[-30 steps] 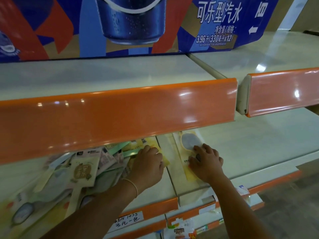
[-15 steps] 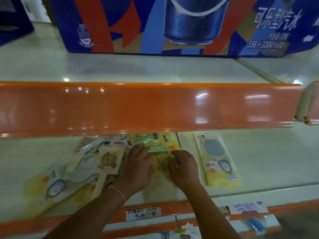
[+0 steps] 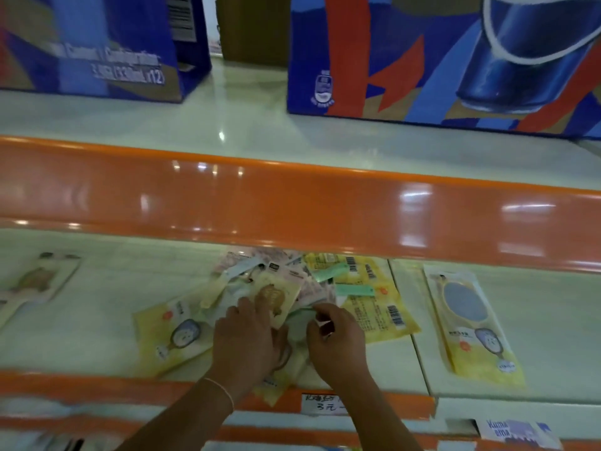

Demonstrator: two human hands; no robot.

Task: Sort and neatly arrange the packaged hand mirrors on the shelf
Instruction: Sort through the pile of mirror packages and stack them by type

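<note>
I am working over the jumbled pile of packaged mirrors (image 3: 292,297) on the lower shelf (image 3: 97,320), with both hands sitting at its near edge. My left hand (image 3: 247,340) is lying on the pile with its fingers spread fairly flat, pressing down on the beige pack with the brown animal print (image 3: 276,297) just beyond its fingertips; it is pressing, not grasping. My right hand (image 3: 338,340) is curling its fingers and seems to be pinching the edge of a pale green pack (image 3: 300,323) lying between the two hands, though blur is hiding exactly what the fingertips have. To the right of that hand, a yellow pack lying face down (image 3: 377,307) is showing barcodes, and further right, well apart, a single yellow mirror pack (image 3: 471,323) is lying straight on its own. Far to the left of my left hand another pack (image 3: 35,284) is lying alone. To do this step well, I judge I should be holding the heap still with the left palm while drawing one pack out cleanly with the right, since these slippery sleeves could drag their neighbours along.
</note>
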